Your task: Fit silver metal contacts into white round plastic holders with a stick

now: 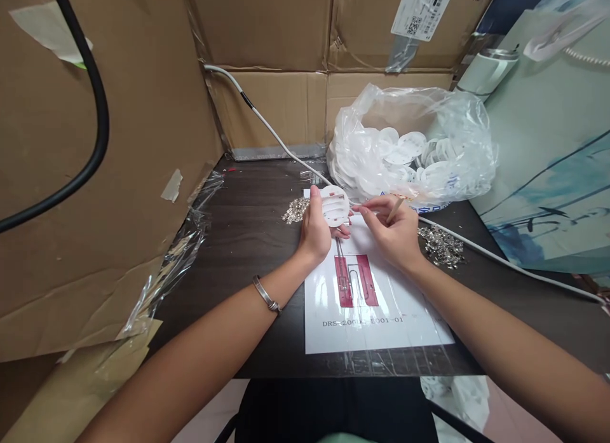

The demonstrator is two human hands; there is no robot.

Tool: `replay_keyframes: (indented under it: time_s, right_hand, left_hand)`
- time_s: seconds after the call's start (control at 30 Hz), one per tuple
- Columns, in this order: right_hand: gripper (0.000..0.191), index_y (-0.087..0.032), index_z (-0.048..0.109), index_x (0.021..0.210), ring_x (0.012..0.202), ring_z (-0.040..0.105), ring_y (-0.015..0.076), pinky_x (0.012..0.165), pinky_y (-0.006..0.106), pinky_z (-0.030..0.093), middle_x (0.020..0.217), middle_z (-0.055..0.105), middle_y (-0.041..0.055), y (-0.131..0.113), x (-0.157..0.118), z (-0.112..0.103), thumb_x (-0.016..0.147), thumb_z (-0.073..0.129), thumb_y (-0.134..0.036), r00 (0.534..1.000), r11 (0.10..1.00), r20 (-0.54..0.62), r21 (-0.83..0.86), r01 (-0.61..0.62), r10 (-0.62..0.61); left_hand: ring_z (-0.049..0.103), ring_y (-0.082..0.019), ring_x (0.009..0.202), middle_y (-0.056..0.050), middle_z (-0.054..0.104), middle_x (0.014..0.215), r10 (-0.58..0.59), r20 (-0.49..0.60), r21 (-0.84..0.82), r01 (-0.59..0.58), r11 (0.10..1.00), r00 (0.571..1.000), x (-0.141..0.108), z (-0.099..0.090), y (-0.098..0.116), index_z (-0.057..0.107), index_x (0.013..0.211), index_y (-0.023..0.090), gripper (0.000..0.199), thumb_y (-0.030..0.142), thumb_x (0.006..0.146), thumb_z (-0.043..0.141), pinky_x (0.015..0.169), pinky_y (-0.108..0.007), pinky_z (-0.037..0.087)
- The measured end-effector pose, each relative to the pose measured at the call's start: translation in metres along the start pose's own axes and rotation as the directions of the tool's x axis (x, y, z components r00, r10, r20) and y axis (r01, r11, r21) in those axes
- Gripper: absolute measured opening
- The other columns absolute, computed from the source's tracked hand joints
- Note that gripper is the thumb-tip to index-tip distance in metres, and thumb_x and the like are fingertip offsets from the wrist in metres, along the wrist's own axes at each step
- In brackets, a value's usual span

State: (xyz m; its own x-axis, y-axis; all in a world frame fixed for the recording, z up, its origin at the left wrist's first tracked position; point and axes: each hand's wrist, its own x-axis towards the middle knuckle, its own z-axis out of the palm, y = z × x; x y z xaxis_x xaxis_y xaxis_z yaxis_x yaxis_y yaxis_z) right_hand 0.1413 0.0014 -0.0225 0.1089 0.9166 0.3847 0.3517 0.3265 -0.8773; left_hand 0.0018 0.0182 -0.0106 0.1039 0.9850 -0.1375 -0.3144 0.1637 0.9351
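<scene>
My left hand (317, 230) holds a round white plastic piece (335, 206) with curved slots, tilted up toward me. Close to its right edge is my right hand (391, 230), its thumb and index finger nearly together; a thin wooden stick (395, 210) shows between its fingers. Whatever is at the fingertips is too small to make out. Beneath both hands lies a printed sheet (333, 338) with a red and white diagram. A pile of small metal parts (296, 210) sits left of my left hand, and another metal pile (443, 246) lies right of my right hand.
A clear plastic bag (352, 176) full of round white pieces stands behind my hands. A white cable (276, 136) crosses the dark table (210, 303). Cardboard walls (271, 30) rise at the left and back. A white mug (488, 71) is at the back right.
</scene>
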Motion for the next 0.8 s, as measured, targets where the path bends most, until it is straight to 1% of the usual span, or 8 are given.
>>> replay_keyframes:
  time_s: [0.1, 0.17, 0.27, 0.33, 0.4, 0.5, 0.57, 0.8]
  right_hand:
    - [0.016, -0.02, 0.058, 0.089, 0.069, 0.068, 0.0166, 0.047, 0.028, 0.04, 0.085, 0.073, 0.0058, -0.002, -0.002, 0.003, 0.085, 0.066, -0.033, 1.0, 0.999, -0.006, 0.028, -0.029, 0.029]
    - [0.022, -0.021, 0.055, 0.094, 0.074, 0.07, 0.0183, 0.048, 0.028, 0.04, 0.084, 0.074, 0.0056, -0.003, -0.002, 0.004, 0.083, 0.068, -0.034, 0.998, 0.996, -0.027, 0.065, -0.063, 0.065]
    - [0.019, -0.02, 0.057, 0.09, 0.085, 0.072, 0.0198, 0.064, 0.031, 0.052, 0.087, 0.074, 0.0057, -0.003, -0.001, 0.005, 0.083, 0.068, -0.034, 0.995, 0.988, -0.023, 0.117, -0.097, 0.1]
    - [0.016, -0.02, 0.062, 0.083, 0.086, 0.071, 0.0195, 0.072, 0.034, 0.053, 0.087, 0.073, 0.0057, -0.002, -0.001, 0.006, 0.083, 0.068, -0.035, 0.996, 0.987, -0.011, 0.133, -0.092, 0.094]
    - [0.016, -0.02, 0.066, 0.082, 0.075, 0.067, 0.0165, 0.066, 0.033, 0.051, 0.084, 0.072, 0.005, 0.0, 0.0, 0.005, 0.083, 0.067, -0.035, 0.996, 0.991, -0.007, 0.104, -0.084, 0.085]
    - [0.016, -0.02, 0.067, 0.079, 0.055, 0.05, 0.0095, 0.052, 0.029, 0.039, 0.08, 0.069, 0.0029, 0.0, 0.0, 0.005, 0.083, 0.067, -0.035, 0.998, 0.997, -0.008, 0.015, -0.07, 0.07]
    - [0.017, -0.019, 0.066, 0.076, 0.054, 0.044, 0.0084, 0.05, 0.027, 0.035, 0.077, 0.064, 0.0023, 0.0, 0.0, 0.004, 0.082, 0.067, -0.035, 0.998, 0.998, 0.004, -0.012, -0.065, 0.065]
    - [0.02, -0.018, 0.058, 0.072, 0.057, 0.044, 0.0097, 0.052, 0.027, 0.034, 0.07, 0.055, 0.0014, -0.004, 0.002, 0.004, 0.079, 0.063, -0.036, 0.994, 0.995, 0.026, -0.004, -0.102, 0.103]
  left_hand:
    - [0.053, -0.011, 0.04, -0.002, 0.056, 0.054, 0.009, -0.01, 0.006, -0.009, 1.0, 1.0, 0.002, 0.0, -0.002, 0.058, 0.082, 0.016, 0.062, 0.063, 0.096, 0.02, 0.04, -0.022, 0.043]
    - [0.051, -0.011, 0.039, -0.003, 0.058, 0.053, 0.039, 0.002, 0.025, -0.039, 0.999, 0.999, 0.003, -0.002, -0.005, 0.059, 0.081, 0.016, 0.062, 0.063, 0.096, 0.022, 0.039, -0.022, 0.042]
    - [0.05, -0.01, 0.04, -0.003, 0.06, 0.055, 0.078, 0.02, 0.062, -0.079, 0.995, 0.997, 0.005, -0.004, -0.009, 0.063, 0.083, 0.015, 0.065, 0.068, 0.093, 0.025, 0.04, -0.022, 0.043]
    - [0.051, -0.011, 0.041, -0.003, 0.06, 0.054, 0.092, 0.022, 0.089, -0.094, 0.992, 0.996, 0.005, -0.005, -0.011, 0.064, 0.083, 0.016, 0.068, 0.071, 0.092, 0.026, 0.042, -0.023, 0.044]
    - [0.051, -0.011, 0.042, -0.003, 0.06, 0.055, 0.107, 0.026, 0.108, -0.109, 0.988, 0.994, 0.006, -0.005, -0.012, 0.065, 0.084, 0.016, 0.069, 0.073, 0.09, 0.026, 0.043, -0.023, 0.044]
    - [0.051, -0.011, 0.042, -0.003, 0.058, 0.053, 0.119, 0.039, 0.12, -0.123, 0.985, 0.992, 0.006, -0.005, -0.012, 0.066, 0.086, 0.015, 0.071, 0.075, 0.089, 0.027, 0.043, -0.023, 0.044]
    - [0.051, -0.012, 0.041, -0.002, 0.055, 0.05, 0.125, 0.042, 0.123, -0.129, 0.984, 0.991, 0.005, -0.005, -0.013, 0.067, 0.086, 0.015, 0.071, 0.075, 0.089, 0.028, 0.044, -0.023, 0.044]
    - [0.052, -0.014, 0.041, 0.001, 0.05, 0.043, 0.141, 0.073, 0.151, -0.15, 0.977, 0.987, 0.004, -0.005, -0.014, 0.067, 0.096, 0.016, 0.07, 0.074, 0.088, 0.031, 0.043, -0.023, 0.044]
